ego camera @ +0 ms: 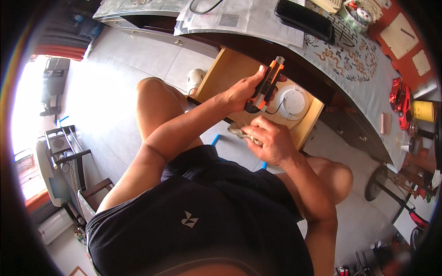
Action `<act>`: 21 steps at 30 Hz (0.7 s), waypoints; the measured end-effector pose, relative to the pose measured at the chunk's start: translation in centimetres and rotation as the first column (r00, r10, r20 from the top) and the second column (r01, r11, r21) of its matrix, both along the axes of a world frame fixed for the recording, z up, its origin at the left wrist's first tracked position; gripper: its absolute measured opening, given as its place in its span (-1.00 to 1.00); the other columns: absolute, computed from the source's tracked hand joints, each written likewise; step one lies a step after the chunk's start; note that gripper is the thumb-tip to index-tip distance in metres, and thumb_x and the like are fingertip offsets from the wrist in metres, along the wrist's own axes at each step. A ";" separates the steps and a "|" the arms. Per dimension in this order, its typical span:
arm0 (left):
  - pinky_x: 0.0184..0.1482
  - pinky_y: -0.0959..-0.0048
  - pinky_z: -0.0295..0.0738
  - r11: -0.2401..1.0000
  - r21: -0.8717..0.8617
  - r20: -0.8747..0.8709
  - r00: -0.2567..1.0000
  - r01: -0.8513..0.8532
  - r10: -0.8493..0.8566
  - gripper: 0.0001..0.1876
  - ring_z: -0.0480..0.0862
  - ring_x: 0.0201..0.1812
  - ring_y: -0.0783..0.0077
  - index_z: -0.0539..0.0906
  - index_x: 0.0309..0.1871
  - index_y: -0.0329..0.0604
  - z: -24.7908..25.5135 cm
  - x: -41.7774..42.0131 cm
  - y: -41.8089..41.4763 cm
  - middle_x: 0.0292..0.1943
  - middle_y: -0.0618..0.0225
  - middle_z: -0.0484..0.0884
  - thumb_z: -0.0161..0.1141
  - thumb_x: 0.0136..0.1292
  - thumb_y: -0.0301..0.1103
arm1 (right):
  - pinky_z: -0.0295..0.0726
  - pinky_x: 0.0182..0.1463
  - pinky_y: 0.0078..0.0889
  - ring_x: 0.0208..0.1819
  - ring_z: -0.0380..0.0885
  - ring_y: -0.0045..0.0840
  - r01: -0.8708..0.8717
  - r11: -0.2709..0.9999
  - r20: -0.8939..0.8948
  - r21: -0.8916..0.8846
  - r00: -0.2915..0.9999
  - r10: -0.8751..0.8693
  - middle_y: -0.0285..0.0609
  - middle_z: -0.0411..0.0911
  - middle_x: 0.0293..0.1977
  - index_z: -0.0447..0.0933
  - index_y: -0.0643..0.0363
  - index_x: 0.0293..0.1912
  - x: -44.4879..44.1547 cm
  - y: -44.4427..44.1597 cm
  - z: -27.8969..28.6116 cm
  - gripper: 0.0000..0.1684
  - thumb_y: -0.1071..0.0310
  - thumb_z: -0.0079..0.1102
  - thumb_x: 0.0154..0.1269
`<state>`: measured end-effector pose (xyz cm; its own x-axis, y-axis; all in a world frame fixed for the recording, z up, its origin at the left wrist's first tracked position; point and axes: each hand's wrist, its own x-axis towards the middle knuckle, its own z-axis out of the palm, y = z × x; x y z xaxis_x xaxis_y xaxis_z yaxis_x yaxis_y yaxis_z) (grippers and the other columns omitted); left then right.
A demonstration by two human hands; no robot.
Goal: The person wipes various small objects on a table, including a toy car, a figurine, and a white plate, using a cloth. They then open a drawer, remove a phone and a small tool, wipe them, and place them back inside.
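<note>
My left hand (240, 93) grips an orange and black utility knife (265, 88) over an open drawer. The knife's head points away from me, and its blade tip cannot be made out clearly. Pinched in the fingers of my right hand (274, 141) is a small crumpled cloth (237, 131), blurred, just below the knife's butt end and apart from it. Under both hands, the wooden drawer (229, 69) is pulled out towards my lap. A round white ceiling light panel (293, 102) with a dark wire lies in its right part.
Above the drawer, a desk top (331, 65) carries papers (248, 24), a black case (304, 20) and a red toy car (402, 103). A rounded white object (196, 77) stands left of the drawer. The dark fan-like base (376, 183) is on the right.
</note>
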<state>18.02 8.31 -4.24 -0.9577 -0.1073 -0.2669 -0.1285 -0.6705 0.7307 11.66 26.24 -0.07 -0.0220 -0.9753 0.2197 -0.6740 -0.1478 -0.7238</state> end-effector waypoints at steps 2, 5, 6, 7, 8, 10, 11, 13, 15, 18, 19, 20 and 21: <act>-0.15 0.54 0.57 0.998 0.057 -0.019 1.000 0.003 -0.002 -0.27 0.60 -0.22 0.54 0.38 0.40 -0.14 0.1 -0.1 0.1 -0.23 0.38 0.59 -0.32 0.50 0.29 | 0.63 -0.24 -0.37 -0.31 0.63 -0.38 0.030 0.999 0.117 0.037 0.993 -0.034 -0.24 0.55 -0.27 0.67 0.17 -0.17 -0.5 0.1 0.3 -0.77 0.44 0.34 0.12; -0.18 0.53 0.58 0.989 0.149 0.002 1.000 0.000 0.000 -0.27 0.61 -0.23 0.53 0.38 0.40 -0.14 -0.9 -0.1 0.3 -0.23 0.37 0.60 -0.35 0.51 0.27 | 0.59 -0.22 -0.48 -0.31 0.61 -0.47 0.127 0.989 0.307 0.075 0.941 -0.144 -0.16 0.55 -0.31 0.63 0.30 -0.19 -2.3 0.4 1.0 -0.78 0.45 0.29 0.12; -0.20 0.51 0.60 0.971 0.239 -0.010 1.000 -0.005 0.007 -0.28 0.64 -0.23 0.52 0.38 0.40 -0.15 -1.0 -0.2 0.4 -0.23 0.34 0.62 -0.37 0.52 0.26 | 0.58 -0.19 -0.46 -0.29 0.60 -0.46 0.179 0.982 0.324 0.050 0.928 -0.186 -0.17 0.54 -0.31 0.61 0.28 -0.19 -3.3 0.4 1.2 -0.80 0.43 0.29 0.16; -0.24 0.48 0.62 0.973 0.224 0.019 0.999 -0.050 0.047 -0.28 0.66 -0.23 0.49 0.39 0.39 -0.15 -1.4 -0.3 0.6 -0.24 0.31 0.64 -0.38 0.52 0.26 | 0.57 -0.17 -0.45 -0.27 0.58 -0.46 0.224 0.974 0.346 0.029 0.912 -0.220 -0.17 0.53 -0.30 0.59 0.26 -0.20 -4.2 0.4 1.3 -0.81 0.40 0.29 0.19; -0.24 0.45 0.63 0.976 0.210 0.058 0.998 -0.050 0.039 -0.28 0.67 -0.24 0.47 0.40 0.38 -0.18 -1.6 -0.1 0.3 -0.26 0.29 0.65 -0.38 0.53 0.25 | 0.55 -0.15 -0.48 -0.25 0.55 -0.52 0.297 0.950 0.419 0.096 0.854 -0.309 -0.18 0.52 -0.30 0.57 0.28 -0.18 -4.8 0.5 1.3 -0.81 0.39 0.27 0.23; -0.20 0.39 0.65 0.971 0.224 0.193 0.980 -0.083 0.039 -0.27 0.68 -0.27 0.41 0.39 0.37 -0.28 -1.6 -0.3 0.0 -0.27 0.23 0.66 -0.37 0.55 0.21 | 0.54 -0.15 -0.52 -0.21 0.51 -0.64 0.468 0.877 0.463 0.111 0.757 -0.462 -0.25 0.53 -0.27 0.54 0.31 -0.12 -5.8 0.3 1.6 -0.79 0.37 0.23 0.34; -0.17 0.36 0.66 0.944 0.325 0.111 0.993 -0.064 0.029 -0.28 0.69 -0.25 0.39 0.41 0.34 -0.30 -2.2 -0.3 0.0 -0.24 0.20 0.66 -0.36 0.55 0.21 | 0.56 -0.16 -0.52 -0.20 0.52 -0.65 0.534 0.828 0.469 0.168 0.695 -0.544 -0.26 0.56 -0.24 0.53 0.31 -0.07 -6.4 0.4 0.4 -0.74 0.33 0.23 0.38; -0.11 0.32 0.68 0.863 0.505 -0.058 0.998 0.000 0.035 -0.28 0.71 -0.22 0.34 0.44 0.29 -0.34 -3.6 -0.2 0.0 -0.20 0.13 0.68 -0.35 0.55 0.19 | 0.59 -0.16 -0.52 -0.21 0.55 -0.66 0.559 0.789 0.632 0.254 0.521 -0.573 -0.24 0.59 -0.21 0.53 0.32 -0.03 -5.6 -0.4 0.7 -0.71 0.30 0.23 0.39; -0.08 0.29 0.68 0.853 0.512 0.017 0.994 -0.102 0.108 -0.39 0.71 -0.20 0.34 0.45 0.24 -0.23 -3.6 -0.4 0.4 -0.13 0.14 0.67 -0.36 0.57 0.13 | 0.61 -0.14 -0.48 -0.19 0.57 -0.64 0.550 0.783 0.543 0.290 0.579 -0.608 -0.20 0.61 -0.19 0.50 0.30 0.02 -3.9 -1.0 0.0 -0.67 0.27 0.20 0.42; -0.10 0.30 0.65 0.873 0.397 0.174 0.957 -0.282 0.231 -0.48 0.66 -0.19 0.38 0.40 0.26 -0.11 -1.7 -0.9 1.4 -0.12 0.26 0.62 -0.33 0.59 0.09 | 0.60 -0.17 -0.26 -0.20 0.61 -0.23 0.513 0.858 0.228 0.041 0.831 -0.508 -0.07 0.53 -0.21 0.49 0.23 -0.05 -0.4 -1.1 -2.6 -0.72 0.37 0.27 0.28; -0.11 0.33 0.63 0.841 0.444 0.153 0.951 -0.308 0.268 -0.46 0.63 -0.15 0.39 0.43 0.21 -0.13 -3.5 -0.6 0.8 -0.11 0.28 0.61 -0.31 0.57 0.12 | 0.60 -0.19 -0.21 -0.20 0.60 -0.16 0.474 0.880 0.158 -0.037 0.872 -0.463 -0.07 0.52 -0.22 0.49 0.20 -0.06 0.8 -1.0 -2.0 -0.70 0.38 0.30 0.23; -0.12 0.36 0.62 0.807 0.556 0.063 0.978 -0.199 0.198 -0.44 0.61 -0.15 0.40 0.44 0.20 -0.15 -5.1 0.1 -0.1 -0.11 0.28 0.60 -0.30 0.56 0.15 | 0.60 -0.20 -0.19 -0.20 0.60 -0.16 0.374 0.927 0.136 -0.036 0.920 -0.366 -0.09 0.51 -0.23 0.49 0.17 -0.07 1.2 -0.8 -1.9 -0.69 0.38 0.33 0.20; -0.14 0.39 0.60 0.754 0.652 -0.032 0.990 -0.081 0.135 -0.42 0.60 -0.15 0.40 0.45 0.19 -0.16 -6.1 0.8 -1.0 -0.11 0.29 0.60 -0.29 0.55 0.18 | 0.60 -0.20 -0.17 -0.20 0.60 -0.16 0.271 0.962 0.117 -0.030 0.957 -0.266 -0.10 0.51 -0.24 0.49 0.14 -0.08 1.5 -0.6 -2.1 -0.67 0.38 0.35 0.18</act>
<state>18.81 7.35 -10.33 -0.9698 -0.0385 -0.2410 0.0095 -0.9927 0.1202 13.13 25.68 -2.17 -0.3085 -0.9192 0.2448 -0.6096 -0.0065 -0.7927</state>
